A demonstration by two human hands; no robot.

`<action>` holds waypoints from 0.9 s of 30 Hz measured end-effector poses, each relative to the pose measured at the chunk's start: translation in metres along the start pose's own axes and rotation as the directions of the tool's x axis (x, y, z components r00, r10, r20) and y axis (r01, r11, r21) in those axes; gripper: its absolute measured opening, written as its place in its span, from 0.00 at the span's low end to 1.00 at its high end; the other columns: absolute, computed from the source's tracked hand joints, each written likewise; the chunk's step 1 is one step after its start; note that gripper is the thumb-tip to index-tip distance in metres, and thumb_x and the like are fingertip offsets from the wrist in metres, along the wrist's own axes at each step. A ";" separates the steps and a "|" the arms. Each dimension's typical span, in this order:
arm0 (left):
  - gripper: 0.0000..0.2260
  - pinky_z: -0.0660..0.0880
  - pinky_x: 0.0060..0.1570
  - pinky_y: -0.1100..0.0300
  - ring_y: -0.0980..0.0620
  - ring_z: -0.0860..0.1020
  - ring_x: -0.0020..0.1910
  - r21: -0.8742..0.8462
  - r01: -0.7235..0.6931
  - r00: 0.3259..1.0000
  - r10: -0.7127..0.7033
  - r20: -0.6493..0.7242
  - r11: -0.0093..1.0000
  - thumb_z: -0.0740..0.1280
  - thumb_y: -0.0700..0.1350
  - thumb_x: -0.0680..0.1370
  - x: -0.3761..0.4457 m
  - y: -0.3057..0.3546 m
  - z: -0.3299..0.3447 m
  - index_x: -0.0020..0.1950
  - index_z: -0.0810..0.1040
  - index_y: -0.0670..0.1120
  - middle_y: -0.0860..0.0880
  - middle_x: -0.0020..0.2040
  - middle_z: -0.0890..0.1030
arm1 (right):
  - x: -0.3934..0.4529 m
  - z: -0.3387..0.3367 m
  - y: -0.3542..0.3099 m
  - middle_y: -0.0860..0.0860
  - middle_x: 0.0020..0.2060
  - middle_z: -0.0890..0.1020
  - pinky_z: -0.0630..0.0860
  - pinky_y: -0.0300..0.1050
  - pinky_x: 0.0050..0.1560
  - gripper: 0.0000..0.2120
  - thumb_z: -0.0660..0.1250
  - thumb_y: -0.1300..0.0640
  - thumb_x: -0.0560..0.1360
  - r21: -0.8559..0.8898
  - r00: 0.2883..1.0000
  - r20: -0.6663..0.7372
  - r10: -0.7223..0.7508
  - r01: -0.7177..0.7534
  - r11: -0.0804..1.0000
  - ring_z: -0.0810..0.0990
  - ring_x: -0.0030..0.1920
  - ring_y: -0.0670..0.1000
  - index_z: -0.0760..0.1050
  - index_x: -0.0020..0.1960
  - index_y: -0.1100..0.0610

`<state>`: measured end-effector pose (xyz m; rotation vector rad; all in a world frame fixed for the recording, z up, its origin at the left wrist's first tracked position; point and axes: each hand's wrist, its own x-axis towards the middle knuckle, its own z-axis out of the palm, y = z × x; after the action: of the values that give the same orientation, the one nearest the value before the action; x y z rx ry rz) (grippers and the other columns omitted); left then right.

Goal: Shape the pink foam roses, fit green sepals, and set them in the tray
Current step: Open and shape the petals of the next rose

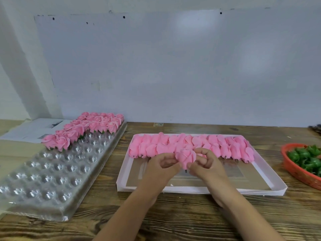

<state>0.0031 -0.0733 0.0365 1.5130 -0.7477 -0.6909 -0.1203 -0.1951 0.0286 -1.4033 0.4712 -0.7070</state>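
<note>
Mostly unshaped roses [191, 145] in box [225, 190], sepals [309, 157] in basket [295, 169]

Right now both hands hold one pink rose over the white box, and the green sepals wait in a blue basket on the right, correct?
Not quite: the head view shows the basket is red-orange, not blue. The rest holds: left hand and right hand hold one pink rose over the white box, with the green sepals on the right.

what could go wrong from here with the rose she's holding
1. Both hands, left hand and right hand, pinch the pink rose; squeezing may crease the soft petals.
2. The green sepals lie far right in the orange basket; reaching over could brush the unshaped roses.
</note>
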 end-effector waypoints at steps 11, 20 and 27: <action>0.13 0.81 0.47 0.60 0.53 0.84 0.50 -0.145 -0.063 0.998 0.059 -0.032 0.987 0.80 0.48 0.68 -0.008 -0.014 0.002 0.51 0.85 0.56 0.50 0.49 0.86 | -0.013 0.006 -0.001 0.61 0.48 0.86 0.80 0.45 0.52 0.09 0.75 0.61 0.70 0.109 0.990 0.136 -0.024 0.009 0.994 0.85 0.49 0.57 0.82 0.50 0.57; 0.15 0.79 0.43 0.64 0.53 0.84 0.45 -0.149 -0.141 0.986 0.126 -0.111 0.979 0.81 0.41 0.68 -0.008 -0.017 0.006 0.52 0.83 0.49 0.50 0.46 0.86 | -0.017 0.013 0.004 0.61 0.51 0.85 0.81 0.51 0.56 0.21 0.79 0.60 0.67 0.151 0.993 0.115 -0.009 -0.009 0.988 0.83 0.55 0.60 0.79 0.58 0.60; 0.28 0.81 0.48 0.60 0.55 0.83 0.52 -0.031 -0.199 0.978 0.196 -0.070 0.980 0.82 0.51 0.61 -0.007 -0.018 0.003 0.57 0.77 0.67 0.60 0.53 0.82 | -0.015 0.011 0.000 0.61 0.48 0.84 0.81 0.46 0.48 0.14 0.75 0.61 0.67 0.301 0.969 0.210 0.131 -0.191 0.934 0.84 0.44 0.53 0.82 0.53 0.58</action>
<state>-0.0031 -0.0687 0.0180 1.3980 -0.8172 -0.5011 -0.1237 -0.1770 0.0286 -1.0973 0.3037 -0.4865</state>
